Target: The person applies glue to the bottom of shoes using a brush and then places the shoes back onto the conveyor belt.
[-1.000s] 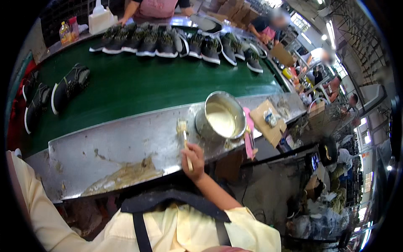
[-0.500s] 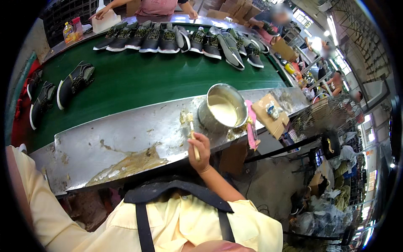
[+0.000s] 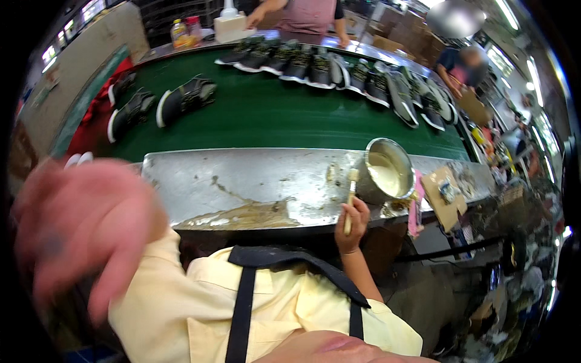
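My right hand (image 3: pixel 353 225) is closed round the wooden handle of a small brush (image 3: pixel 351 191), bristles pointing away from me over the metal ledge. Just right of the brush stands a metal pot (image 3: pixel 367 183) holding a cream-coloured liquid. My left hand (image 3: pixel 91 221), blurred by motion, is raised large at the left with its fingers apart and nothing seen in it. Beyond it on the green conveyor belt (image 3: pixel 260 124) lie a dark shoe (image 3: pixel 184 100) and another shoe (image 3: pixel 130 113), with white sole edges.
A long row of dark shoes (image 3: pixel 296 63) lines the belt's far side, where a person in a pink apron (image 3: pixel 308 17) stands. Dried glue (image 3: pixel 242 215) stains the metal ledge (image 3: pixel 254 169). Right of the pot are a pink strip (image 3: pixel 415 209) and a cardboard piece (image 3: pixel 440 206).
My left hand has come up into view at the left. The view has swung, so the belt and ledge sit further right. My right hand still holds the brush beside the pot.
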Action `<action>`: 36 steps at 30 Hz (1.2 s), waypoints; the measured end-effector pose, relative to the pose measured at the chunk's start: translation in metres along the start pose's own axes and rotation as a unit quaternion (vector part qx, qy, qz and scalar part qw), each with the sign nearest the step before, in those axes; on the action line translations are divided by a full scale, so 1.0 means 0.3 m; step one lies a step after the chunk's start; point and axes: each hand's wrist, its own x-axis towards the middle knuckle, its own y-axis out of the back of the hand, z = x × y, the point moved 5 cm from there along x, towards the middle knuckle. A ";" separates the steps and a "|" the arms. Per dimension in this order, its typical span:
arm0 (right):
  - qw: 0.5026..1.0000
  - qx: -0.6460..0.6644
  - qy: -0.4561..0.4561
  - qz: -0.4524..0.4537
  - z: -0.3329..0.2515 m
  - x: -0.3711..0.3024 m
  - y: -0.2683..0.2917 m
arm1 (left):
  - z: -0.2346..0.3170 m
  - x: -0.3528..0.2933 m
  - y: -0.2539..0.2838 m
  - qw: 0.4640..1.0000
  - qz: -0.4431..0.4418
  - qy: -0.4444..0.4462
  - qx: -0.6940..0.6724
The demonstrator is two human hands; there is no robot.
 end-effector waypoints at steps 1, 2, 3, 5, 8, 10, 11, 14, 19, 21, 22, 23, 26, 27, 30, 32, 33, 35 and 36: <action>1.000 -0.020 0.000 -0.015 0.017 -0.003 0.016 | -0.047 -0.185 0.063 0.994 -0.039 0.097 0.044; 0.999 -0.030 0.000 -0.031 0.023 -0.003 0.029 | -0.065 -0.342 0.069 0.949 -0.133 0.275 0.083; 0.999 -0.025 0.002 -0.048 0.026 0.008 0.028 | -0.061 -0.493 0.085 0.858 -0.258 0.416 0.153; 0.997 -0.021 0.012 -0.074 0.049 0.012 0.020 | 0.016 -0.793 0.138 0.666 -0.334 0.636 0.203; 0.993 -0.036 0.024 -0.110 0.065 0.024 0.012 | 0.075 -0.963 0.258 0.616 -0.389 0.641 0.242; 0.992 -0.032 0.032 -0.120 0.077 0.025 -0.020 | 0.061 -1.037 0.364 0.610 -0.411 0.611 0.291; 0.991 -0.033 0.019 -0.131 0.081 0.025 -0.037 | 0.046 -1.041 0.392 0.603 -0.379 0.633 0.303; 0.987 -0.045 0.014 -0.151 0.105 0.019 -0.073 | 0.023 -1.113 0.463 0.618 -0.393 0.581 0.355; 0.984 -0.055 0.009 -0.167 0.112 0.018 -0.094 | 0.050 -1.126 0.424 0.630 -0.423 0.518 0.394; 0.983 -0.053 -0.001 -0.174 0.111 0.016 -0.098 | 0.051 -1.128 0.428 0.626 -0.427 0.522 0.390; 0.983 -0.052 -0.005 -0.177 0.109 0.018 -0.099 | 0.052 -1.127 0.429 0.624 -0.429 0.525 0.388; 0.982 -0.053 -0.008 -0.180 0.108 0.019 -0.101 | 0.050 -1.127 0.426 0.616 -0.440 0.525 0.388; 0.988 -0.030 -0.005 -0.153 0.104 0.012 -0.092 | 0.057 -1.124 0.413 0.600 -0.466 0.522 0.387; 0.989 -0.023 -0.012 -0.148 0.110 0.008 -0.087 | 0.058 -1.125 0.410 0.601 -0.470 0.518 0.387; 0.992 -0.028 -0.002 -0.127 0.098 0.012 -0.079 | 0.057 -1.126 0.410 0.606 -0.472 0.514 0.381; 0.992 -0.040 -0.002 -0.118 0.101 0.011 -0.083 | 0.057 -1.127 0.411 0.607 -0.472 0.516 0.377; 0.992 -0.042 -0.002 -0.116 0.104 0.010 -0.082 | 0.056 -1.129 0.409 0.605 -0.473 0.518 0.376; 0.993 -0.046 0.002 -0.110 0.106 0.013 -0.080 | 0.049 -1.134 0.406 0.601 -0.476 0.523 0.373; 0.993 -0.049 0.006 -0.106 0.104 0.014 -0.077 | 0.047 -1.135 0.406 0.598 -0.478 0.525 0.372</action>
